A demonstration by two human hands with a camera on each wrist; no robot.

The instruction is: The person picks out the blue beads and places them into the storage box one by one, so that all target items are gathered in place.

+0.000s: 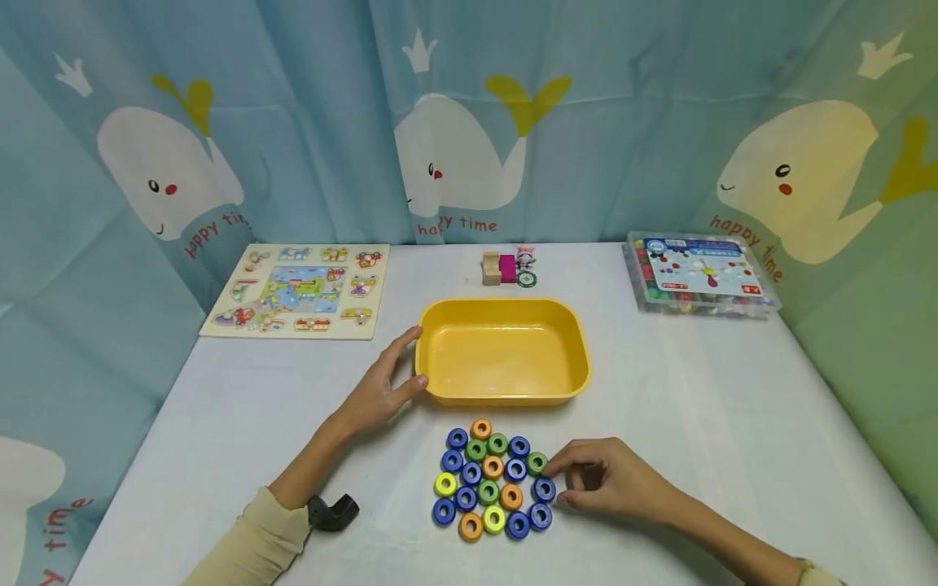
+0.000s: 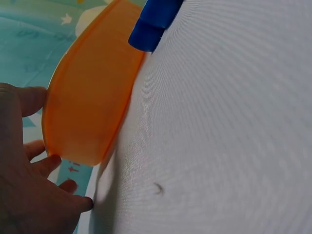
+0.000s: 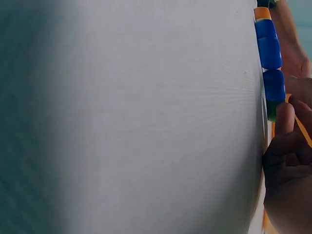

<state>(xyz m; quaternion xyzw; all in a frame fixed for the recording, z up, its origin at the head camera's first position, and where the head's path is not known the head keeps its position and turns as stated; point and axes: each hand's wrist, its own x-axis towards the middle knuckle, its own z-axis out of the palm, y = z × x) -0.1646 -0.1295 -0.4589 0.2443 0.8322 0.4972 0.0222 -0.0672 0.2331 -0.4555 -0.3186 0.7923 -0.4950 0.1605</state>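
Note:
A cluster of small blue, green, orange and yellow rings (image 1: 493, 467) lies on the white table. At its right side is my right hand (image 1: 611, 480), index fingertip right at a green ring (image 1: 536, 464), thumb apart beside a blue ring (image 1: 544, 489). The right wrist view shows a fingertip close to the green ring (image 3: 272, 111), past a blue ring (image 3: 274, 86). Behind the cluster stands a yellow rectangular tub (image 1: 506, 400), nothing in it. My left hand (image 1: 377, 397) rests on its left end, thumb and fingers spread along the tub's side (image 2: 92, 92).
A wooden picture puzzle board (image 1: 289, 332) lies back left. Small toy pieces (image 1: 508, 268) sit behind the tub. A clear plastic box with a printed label (image 1: 703, 274) is back right. Near my left sleeve lies a black curved object (image 1: 334, 513). Whale-print curtains (image 1: 315, 146) surround the table.

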